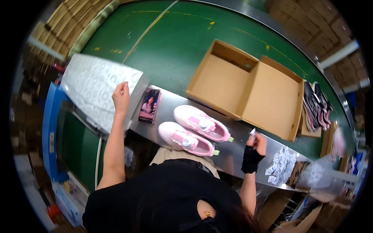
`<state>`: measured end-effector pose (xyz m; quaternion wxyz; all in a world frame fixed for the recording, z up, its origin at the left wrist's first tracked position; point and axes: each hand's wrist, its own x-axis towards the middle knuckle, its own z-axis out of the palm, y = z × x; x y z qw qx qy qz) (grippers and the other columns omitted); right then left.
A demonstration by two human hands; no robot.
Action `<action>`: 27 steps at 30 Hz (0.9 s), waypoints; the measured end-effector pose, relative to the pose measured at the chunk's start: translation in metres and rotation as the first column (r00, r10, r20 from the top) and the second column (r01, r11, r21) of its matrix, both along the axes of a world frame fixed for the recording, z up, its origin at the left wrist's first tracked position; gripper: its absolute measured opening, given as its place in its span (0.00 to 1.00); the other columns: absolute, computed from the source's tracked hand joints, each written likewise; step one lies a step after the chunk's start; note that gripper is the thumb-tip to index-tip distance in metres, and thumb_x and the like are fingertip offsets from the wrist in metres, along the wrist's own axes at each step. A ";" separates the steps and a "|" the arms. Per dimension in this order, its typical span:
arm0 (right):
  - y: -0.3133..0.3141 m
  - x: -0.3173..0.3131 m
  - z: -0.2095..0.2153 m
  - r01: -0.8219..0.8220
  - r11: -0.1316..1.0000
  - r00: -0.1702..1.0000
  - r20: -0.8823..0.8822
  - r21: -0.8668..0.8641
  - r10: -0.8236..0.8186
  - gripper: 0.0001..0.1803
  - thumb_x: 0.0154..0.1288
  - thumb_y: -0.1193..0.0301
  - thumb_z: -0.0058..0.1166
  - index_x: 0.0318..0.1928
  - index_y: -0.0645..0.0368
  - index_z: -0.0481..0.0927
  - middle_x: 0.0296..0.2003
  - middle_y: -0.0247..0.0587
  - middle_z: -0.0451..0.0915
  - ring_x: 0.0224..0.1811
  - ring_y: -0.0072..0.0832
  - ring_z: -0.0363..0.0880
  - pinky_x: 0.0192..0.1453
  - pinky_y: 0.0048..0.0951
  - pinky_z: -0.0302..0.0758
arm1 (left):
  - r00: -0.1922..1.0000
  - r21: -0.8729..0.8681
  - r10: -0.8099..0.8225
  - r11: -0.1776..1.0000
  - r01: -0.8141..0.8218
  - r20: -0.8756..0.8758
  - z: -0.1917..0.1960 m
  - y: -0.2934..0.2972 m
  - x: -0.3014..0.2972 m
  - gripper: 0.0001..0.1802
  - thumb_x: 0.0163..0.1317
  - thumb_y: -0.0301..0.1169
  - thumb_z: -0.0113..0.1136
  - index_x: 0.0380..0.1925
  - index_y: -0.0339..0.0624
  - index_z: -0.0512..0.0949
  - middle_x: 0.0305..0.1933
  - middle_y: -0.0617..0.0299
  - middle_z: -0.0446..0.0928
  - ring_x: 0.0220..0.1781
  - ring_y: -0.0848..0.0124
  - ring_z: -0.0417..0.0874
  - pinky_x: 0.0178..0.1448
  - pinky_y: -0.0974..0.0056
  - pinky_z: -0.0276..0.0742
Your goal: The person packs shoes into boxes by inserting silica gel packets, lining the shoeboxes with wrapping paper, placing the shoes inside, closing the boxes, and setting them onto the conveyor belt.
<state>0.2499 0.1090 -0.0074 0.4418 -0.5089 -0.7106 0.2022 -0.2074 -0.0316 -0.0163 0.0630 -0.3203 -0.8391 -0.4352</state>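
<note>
My left hand (121, 98) is over a stack of white tissue paper (93, 83) with a grey ring pattern. Its fingers are pinched together, and I cannot make out whether a sheet is between them. My right hand (258, 145), with a black wrist cover, grips a small white packet (253, 132). Between my hands a pair of white and pink sneakers, one nearer (175, 134) and one farther (190, 114), rests on the metal ledge, toes to the left. Crumpled white stuffing shows in their openings. An open brown shoebox (225, 79) lies beyond them, its lid folded back to the right.
A dark and pink printed box (150, 105) stands left of the sneakers. Several small white packets (281, 166) are heaped right of my right hand. Dark and pink shoes (316, 106) lie at the far right. The green conveyor belt (167, 50) runs behind the shoebox.
</note>
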 end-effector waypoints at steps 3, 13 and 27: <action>0.028 -0.054 0.039 -0.091 0.989 0.995 0.021 -0.120 0.094 0.24 0.48 0.79 0.56 0.49 0.61 0.68 0.41 0.43 0.69 0.23 0.24 0.66 0.28 0.24 0.68 | 0.966 -0.201 0.113 0.966 -0.162 -0.233 -0.015 -0.057 -0.066 0.20 0.58 0.39 0.51 0.43 0.35 0.74 0.44 0.49 0.74 0.48 0.60 0.75 0.47 0.66 0.70; 0.026 -0.134 -0.020 -0.459 0.834 0.760 0.350 -0.307 0.547 0.26 0.50 0.73 0.55 0.52 0.59 0.66 0.56 0.53 0.58 0.55 0.47 0.61 0.57 0.38 0.62 | 0.987 -0.629 0.156 0.765 -0.137 -0.025 -0.015 -0.106 -0.080 0.32 0.49 0.55 0.54 0.52 0.50 0.70 0.64 0.51 0.55 0.67 0.55 0.50 0.63 0.44 0.38; 0.026 -0.134 -0.031 -0.549 0.803 0.756 0.272 -0.231 0.596 0.20 0.50 0.75 0.53 0.46 0.63 0.70 0.51 0.54 0.64 0.52 0.46 0.64 0.56 0.39 0.64 | 0.741 0.047 0.501 0.840 -0.540 -0.447 0.080 -0.095 -0.104 0.13 0.60 0.35 0.44 0.29 0.35 0.72 0.32 0.44 0.74 0.34 0.50 0.75 0.38 0.55 0.69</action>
